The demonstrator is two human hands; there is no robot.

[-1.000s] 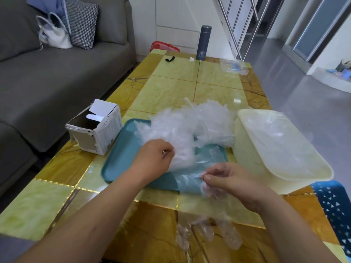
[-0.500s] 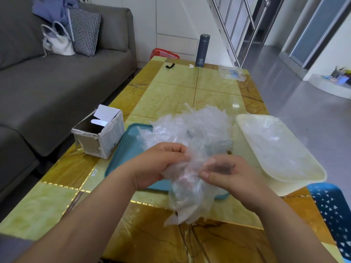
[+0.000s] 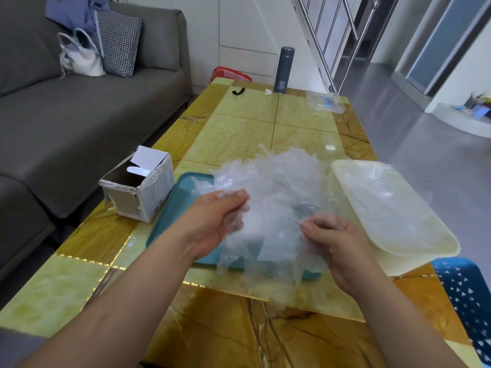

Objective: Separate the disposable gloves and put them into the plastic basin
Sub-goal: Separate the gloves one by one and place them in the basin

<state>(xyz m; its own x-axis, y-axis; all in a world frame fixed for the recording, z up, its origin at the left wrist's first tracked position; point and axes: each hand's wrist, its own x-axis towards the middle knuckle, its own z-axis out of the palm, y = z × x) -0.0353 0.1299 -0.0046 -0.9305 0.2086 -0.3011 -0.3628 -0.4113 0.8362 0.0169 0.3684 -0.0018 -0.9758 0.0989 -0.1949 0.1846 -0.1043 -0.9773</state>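
Held up over the teal rectangular plastic tray (image 3: 175, 208): clump of clear thin-film disposable gloves (image 3: 265, 235), gripped in the curled fingers of the left hand (image 3: 215, 224), pinched by the right hand (image 3: 337, 243). Just right of the tray, cream rectangular plastic basin (image 3: 425, 254).

A grey sofa (image 3: 79, 123) runs along the left, a checked cushion (image 3: 119, 43) and a white handbag (image 3: 79, 57) on its seat. White cupboards (image 3: 247, 35) fill the far wall, with a metal stair railing (image 3: 332, 43) just right of them. The glossy grey floor (image 3: 425, 155) reflects daylight.
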